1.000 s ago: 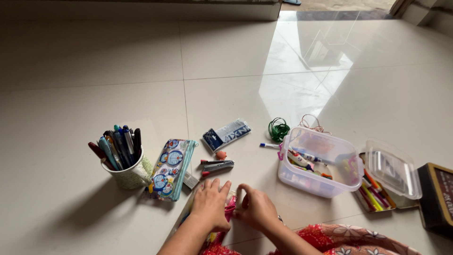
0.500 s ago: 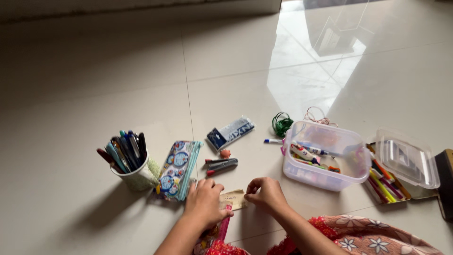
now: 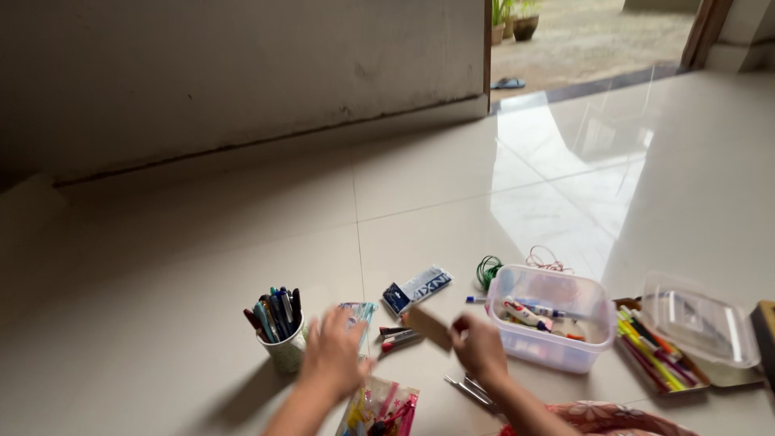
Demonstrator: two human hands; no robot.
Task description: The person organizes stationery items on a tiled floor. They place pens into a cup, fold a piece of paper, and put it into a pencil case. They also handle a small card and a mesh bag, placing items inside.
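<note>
Right hand [image 3: 479, 349] raised, pinching brown card [image 3: 429, 326].

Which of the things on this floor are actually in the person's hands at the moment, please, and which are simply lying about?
In hand:
- right hand holds a small brown card
- left hand, blurred, above a clear packet of coloured items

Lying about:
- cup of pens
- clear plastic box with markers
- its lid
- green wire coil
- blue packet
</note>
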